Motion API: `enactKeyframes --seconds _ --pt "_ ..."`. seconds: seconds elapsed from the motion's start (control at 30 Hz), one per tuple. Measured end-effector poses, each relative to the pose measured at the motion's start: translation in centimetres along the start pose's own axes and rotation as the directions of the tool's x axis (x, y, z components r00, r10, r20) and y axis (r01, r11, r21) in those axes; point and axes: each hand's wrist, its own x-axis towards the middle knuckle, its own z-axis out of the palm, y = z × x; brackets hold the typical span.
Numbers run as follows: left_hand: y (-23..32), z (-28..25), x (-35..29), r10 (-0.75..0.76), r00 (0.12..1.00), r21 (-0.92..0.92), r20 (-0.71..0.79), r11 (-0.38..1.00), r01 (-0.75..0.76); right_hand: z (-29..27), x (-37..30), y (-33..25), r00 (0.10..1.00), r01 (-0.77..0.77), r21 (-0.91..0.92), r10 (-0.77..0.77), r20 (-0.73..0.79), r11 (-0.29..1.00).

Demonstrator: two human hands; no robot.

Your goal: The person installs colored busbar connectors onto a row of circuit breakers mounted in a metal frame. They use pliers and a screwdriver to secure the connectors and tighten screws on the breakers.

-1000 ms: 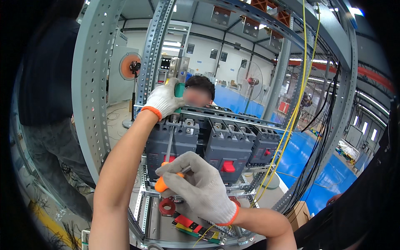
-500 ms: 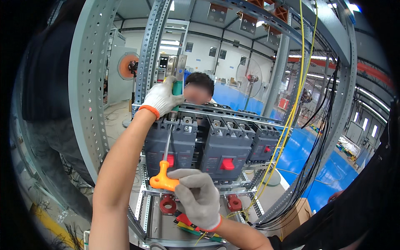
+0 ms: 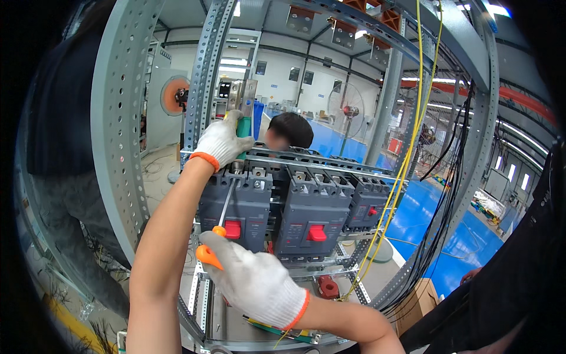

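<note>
In a white glove with an orange cuff, my left hand (image 3: 223, 141) is closed around a green-sleeved metal bar (image 3: 243, 133) standing above the left breaker. My gloved right hand (image 3: 250, 277) grips the orange handle of a T-handle driver (image 3: 206, 258). Its thin metal shaft (image 3: 227, 203) slants up to the top terminals of the left grey circuit breaker (image 3: 252, 203), where its tip cannot be made out. That breaker has a red toggle (image 3: 233, 229). Beside it stand a second breaker (image 3: 312, 212) and a smaller one (image 3: 365, 203), each with a red toggle.
A perforated metal frame (image 3: 121, 118) surrounds the breakers. Yellow wires (image 3: 407, 171) and black cables (image 3: 451, 224) hang at the right. A red ring-shaped part (image 3: 328, 287) sits on the lower rail. Behind the frame is another person's head (image 3: 290, 131); more people stand at both sides.
My right hand has moved left and wrapped over the orange handle, which has turned and tilted. The left hand keeps its hold on the bar. The whole view has shifted slightly.
</note>
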Motion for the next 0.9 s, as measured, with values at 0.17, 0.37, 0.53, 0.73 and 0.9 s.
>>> enactKeyframes --seconds 0.17,0.37,0.53,0.73,0.9 --pt "0.6 -0.6 -0.2 -0.019 1.000 -0.015 0.022 1.000 0.019 2.9 -0.6 -0.1 0.977 -0.080 0.685 0.194 -0.092 0.724" --pt "0.4 -0.4 -0.4 -0.012 1.000 -0.028 -0.006 1.000 0.011 3.4 -0.7 0.0 0.974 -0.033 0.685 0.178 -0.142 0.728" --pt "0.9 -0.1 -0.4 -0.067 0.998 -0.034 -0.014 0.997 0.067 1.6 -1.1 -0.2 0.983 0.014 0.543 0.086 -0.159 0.839" --pt "0.5 0.0 0.0 -0.034 0.999 -0.024 -0.035 0.999 0.033 0.7 -1.5 0.2 0.996 -0.062 0.421 0.083 -0.032 0.905" --pt "0.1 0.4 0.4 -0.009 0.999 -0.014 -0.050 1.000 0.008 1.2 -3.4 0.9 0.991 0.004 0.323 0.039 -0.126 0.946"
